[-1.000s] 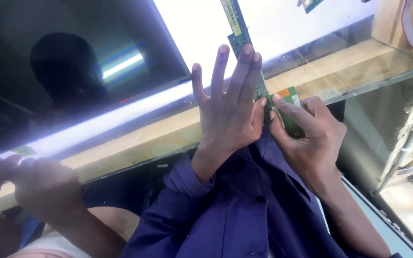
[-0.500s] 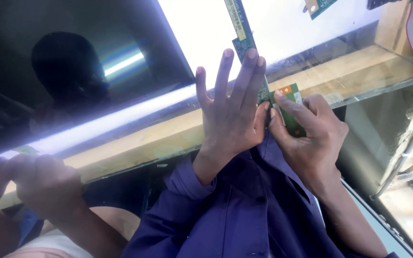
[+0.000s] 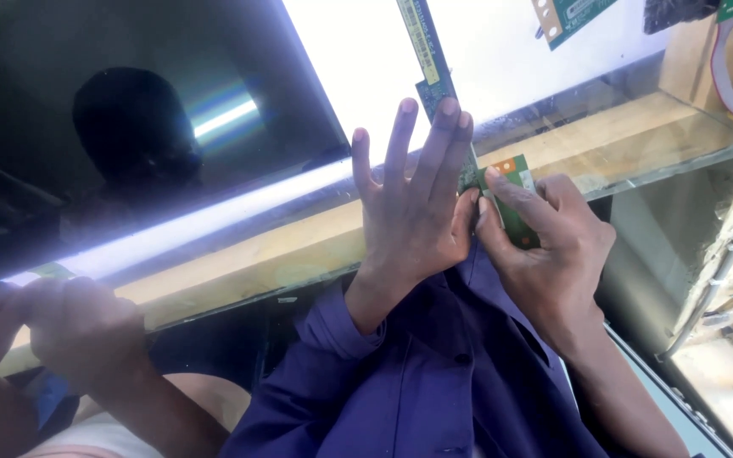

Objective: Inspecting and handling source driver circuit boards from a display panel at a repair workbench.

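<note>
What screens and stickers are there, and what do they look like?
Big screen: upper left, dark glossy panel with a bright white strip along its edge.
Yellow label: top middle, long and thin, on a narrow green circuit strip.
White label: small, on the green board by the right hand.

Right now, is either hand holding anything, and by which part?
The right hand pinches the small green circuit board at its lower end. The left hand lies open, fingers spread, against the narrow green board strip, gripping nothing.
</note>
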